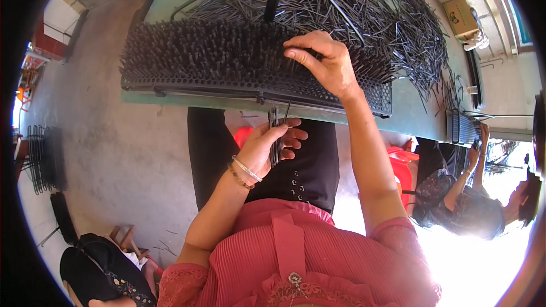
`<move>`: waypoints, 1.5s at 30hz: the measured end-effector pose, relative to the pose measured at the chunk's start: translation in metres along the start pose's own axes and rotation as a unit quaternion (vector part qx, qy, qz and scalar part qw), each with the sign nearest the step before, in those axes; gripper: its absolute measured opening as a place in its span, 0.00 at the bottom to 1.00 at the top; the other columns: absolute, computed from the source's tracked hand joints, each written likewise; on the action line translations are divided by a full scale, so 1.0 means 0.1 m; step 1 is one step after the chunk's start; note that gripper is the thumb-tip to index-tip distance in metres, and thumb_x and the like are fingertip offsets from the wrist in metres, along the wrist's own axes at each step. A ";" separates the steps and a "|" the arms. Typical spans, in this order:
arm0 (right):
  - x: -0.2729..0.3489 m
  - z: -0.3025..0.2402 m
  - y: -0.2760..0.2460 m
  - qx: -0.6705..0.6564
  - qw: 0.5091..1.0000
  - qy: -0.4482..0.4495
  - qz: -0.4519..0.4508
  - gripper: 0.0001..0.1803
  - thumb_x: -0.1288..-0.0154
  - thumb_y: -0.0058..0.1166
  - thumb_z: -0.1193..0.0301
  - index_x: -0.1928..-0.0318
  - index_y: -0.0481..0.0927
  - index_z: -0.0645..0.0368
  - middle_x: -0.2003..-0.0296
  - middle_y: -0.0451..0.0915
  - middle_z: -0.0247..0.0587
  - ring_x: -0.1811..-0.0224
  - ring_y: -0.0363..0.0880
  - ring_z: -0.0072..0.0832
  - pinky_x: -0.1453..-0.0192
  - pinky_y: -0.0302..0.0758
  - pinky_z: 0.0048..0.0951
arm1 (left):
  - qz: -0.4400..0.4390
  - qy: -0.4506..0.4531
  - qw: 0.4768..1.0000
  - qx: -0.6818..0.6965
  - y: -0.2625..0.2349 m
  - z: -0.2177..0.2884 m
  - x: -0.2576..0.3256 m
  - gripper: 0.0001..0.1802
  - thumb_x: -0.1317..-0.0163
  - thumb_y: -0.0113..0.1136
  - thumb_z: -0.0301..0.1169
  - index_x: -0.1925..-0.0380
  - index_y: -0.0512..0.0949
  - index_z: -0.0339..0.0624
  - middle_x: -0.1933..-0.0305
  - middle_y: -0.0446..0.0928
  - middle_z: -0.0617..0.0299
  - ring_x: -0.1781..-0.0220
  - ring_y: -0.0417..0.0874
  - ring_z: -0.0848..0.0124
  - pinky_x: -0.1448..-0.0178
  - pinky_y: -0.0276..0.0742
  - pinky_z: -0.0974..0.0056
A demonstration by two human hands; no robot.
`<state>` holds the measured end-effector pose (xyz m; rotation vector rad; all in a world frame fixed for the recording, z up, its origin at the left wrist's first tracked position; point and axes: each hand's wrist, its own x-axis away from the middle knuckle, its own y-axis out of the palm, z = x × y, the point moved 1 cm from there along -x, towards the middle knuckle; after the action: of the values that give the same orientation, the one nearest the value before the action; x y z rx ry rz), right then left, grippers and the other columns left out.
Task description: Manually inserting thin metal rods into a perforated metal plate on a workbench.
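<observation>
My left hand (267,143) is wrapped round a small bundle of thin black sticks (275,118), held upright just below the near edge of a long black perforated rack (382,101). One stick leans away from the bundle toward the rack. Over the rack, my right hand (329,63) is closed in a pinch, thumb against forefinger; whatever lies between the fingertips cannot be made out against the dark background. Dense upright black sticks (193,51) fill most of the rack, while bare holes show along its near right part.
The rack lies along the near edge of a green table (418,105). Behind it spreads a large heap of loose black sticks (392,17), with metal rods (333,3) crossing over. A co-worker (463,199) handles a similar rack at right. Another person (105,273) sits lower left.
</observation>
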<state>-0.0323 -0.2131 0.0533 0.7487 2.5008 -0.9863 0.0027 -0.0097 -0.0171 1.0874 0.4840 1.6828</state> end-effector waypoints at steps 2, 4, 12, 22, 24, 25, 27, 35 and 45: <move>0.08 -0.08 0.03 0.112 0.993 -0.027 0.021 0.10 0.47 0.65 0.72 0.63 0.84 0.60 0.67 0.83 0.36 0.62 0.78 0.32 0.52 0.70 0.31 | 0.001 0.002 1.000 0.004 -0.01 0.00 0.00 0.18 0.31 0.48 0.35 0.47 0.72 0.38 0.56 0.80 0.55 0.62 0.80 0.74 0.62 0.77 0.69; 0.14 -0.12 0.07 0.143 0.987 -0.056 0.038 0.10 0.47 0.65 0.73 0.63 0.84 0.60 0.67 0.83 0.36 0.62 0.78 0.32 0.52 0.70 0.31 | 0.000 0.002 1.000 0.007 -0.02 -0.01 0.00 0.18 0.31 0.48 0.35 0.47 0.72 0.38 0.56 0.80 0.55 0.62 0.80 0.74 0.62 0.77 0.69; 0.30 -0.20 0.16 0.164 0.973 -0.040 0.158 0.09 0.48 0.64 0.75 0.64 0.84 0.59 0.66 0.82 0.38 0.63 0.78 0.35 0.55 0.71 0.32 | -0.011 0.031 0.999 -0.024 0.08 0.02 0.03 0.19 0.31 0.48 0.35 0.47 0.71 0.32 0.57 0.80 0.51 0.63 0.81 0.73 0.63 0.79 0.68; 0.66 -0.50 0.09 -0.205 0.913 0.334 -0.113 0.13 0.38 0.61 0.68 0.62 0.83 0.68 0.77 0.79 0.37 0.78 0.74 0.16 0.74 0.70 0.19 | -0.142 0.065 0.983 -0.097 0.16 0.11 0.10 0.21 0.28 0.44 0.39 0.47 0.68 0.31 0.52 0.77 0.50 0.54 0.80 0.66 0.53 0.79 0.63; 0.69 -0.51 0.06 -0.272 0.873 0.389 -0.111 0.10 0.40 0.63 0.70 0.65 0.84 0.67 0.69 0.81 0.34 0.71 0.74 0.15 0.68 0.70 0.18 | -0.163 0.052 0.982 -0.075 0.19 0.08 0.12 0.22 0.28 0.44 0.40 0.46 0.68 0.31 0.52 0.77 0.49 0.53 0.80 0.65 0.52 0.79 0.63; 0.70 -0.51 0.04 -0.293 0.856 0.413 -0.107 0.10 0.41 0.63 0.71 0.65 0.84 0.67 0.71 0.81 0.34 0.71 0.74 0.15 0.68 0.70 0.18 | -0.181 0.039 0.981 -0.053 0.20 0.08 0.13 0.22 0.28 0.44 0.40 0.45 0.67 0.31 0.51 0.77 0.48 0.52 0.80 0.63 0.51 0.79 0.62; 0.70 -0.53 0.00 -0.313 0.838 0.436 -0.102 0.09 0.41 0.63 0.72 0.65 0.84 0.67 0.72 0.80 0.33 0.72 0.73 0.16 0.69 0.70 0.18 | -0.185 0.026 0.981 -0.054 0.21 0.09 0.13 0.23 0.28 0.44 0.40 0.43 0.65 0.32 0.49 0.76 0.47 0.50 0.80 0.61 0.49 0.79 0.60; 0.65 -0.38 -0.21 -0.289 0.874 0.388 0.036 0.11 0.37 0.58 0.70 0.62 0.83 0.67 0.69 0.83 0.40 0.71 0.76 0.18 0.66 0.73 0.20 | -0.104 0.079 0.975 -0.178 0.32 0.19 -0.08 0.25 0.27 0.40 0.43 0.43 0.66 0.33 0.53 0.78 0.48 0.61 0.82 0.66 0.65 0.81 0.66; 0.32 -0.13 -0.15 -0.049 0.953 0.201 0.220 0.10 0.41 0.63 0.73 0.61 0.83 0.65 0.73 0.81 0.31 0.72 0.73 0.12 0.67 0.70 0.17 | -0.005 0.047 0.999 0.011 0.18 0.04 -0.27 0.17 0.31 0.47 0.31 0.47 0.71 0.33 0.55 0.79 0.49 0.61 0.80 0.69 0.58 0.78 0.66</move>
<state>-0.0688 -0.2019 0.0546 1.5186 2.5007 -0.5907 -0.0020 -0.0419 -0.0131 1.0240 0.5677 1.7292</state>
